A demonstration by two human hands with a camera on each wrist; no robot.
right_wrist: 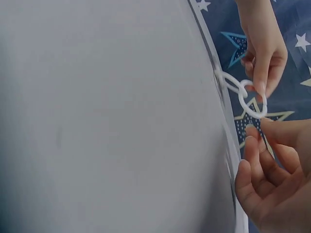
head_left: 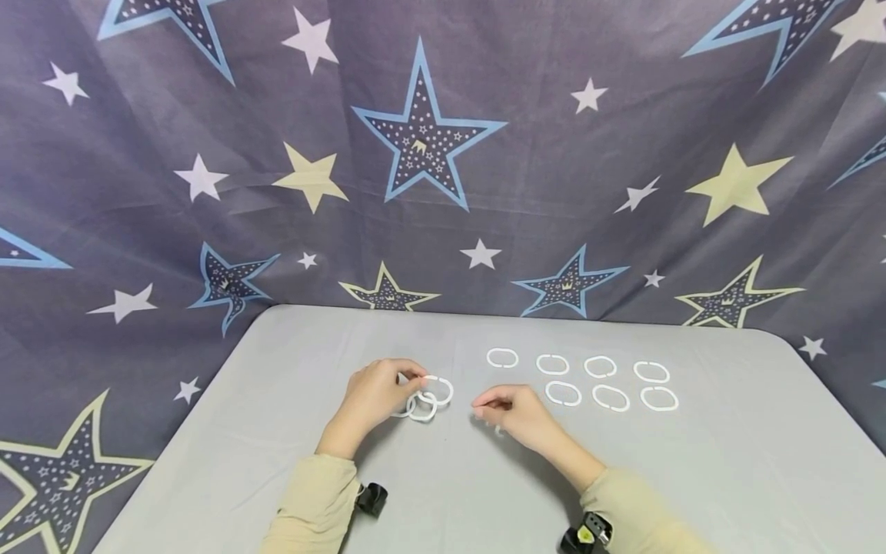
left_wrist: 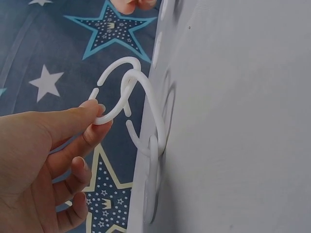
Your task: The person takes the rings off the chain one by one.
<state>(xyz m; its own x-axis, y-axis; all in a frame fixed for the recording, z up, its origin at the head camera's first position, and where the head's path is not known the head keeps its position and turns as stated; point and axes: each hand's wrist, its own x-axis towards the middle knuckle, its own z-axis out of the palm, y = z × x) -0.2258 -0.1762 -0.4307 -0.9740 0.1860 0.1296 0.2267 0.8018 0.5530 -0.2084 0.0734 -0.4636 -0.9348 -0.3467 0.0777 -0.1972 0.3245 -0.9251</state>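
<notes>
My left hand point(head_left: 379, 391) pinches a white oval link point(head_left: 443, 390) between thumb and index finger. That link has a small gap in its side and hooks through a second white link point(left_wrist: 150, 107), which joins a further link point(left_wrist: 151, 184) hanging lower at the table. My right hand point(head_left: 515, 415) is held a short way to the right, fingers loosely bent. In the right wrist view its thumb and fingertips point(right_wrist: 252, 167) hold nothing visible. A small white piece point(head_left: 499, 431) shows beneath this hand in the head view, mostly hidden.
Several loose white oval links point(head_left: 600, 366) lie in two rows on the grey table point(head_left: 443, 492), to the right and behind my right hand. A dark cloth point(head_left: 443, 231) printed with stars hangs behind the table's far edge. Each wrist carries a black camera point(head_left: 372, 498).
</notes>
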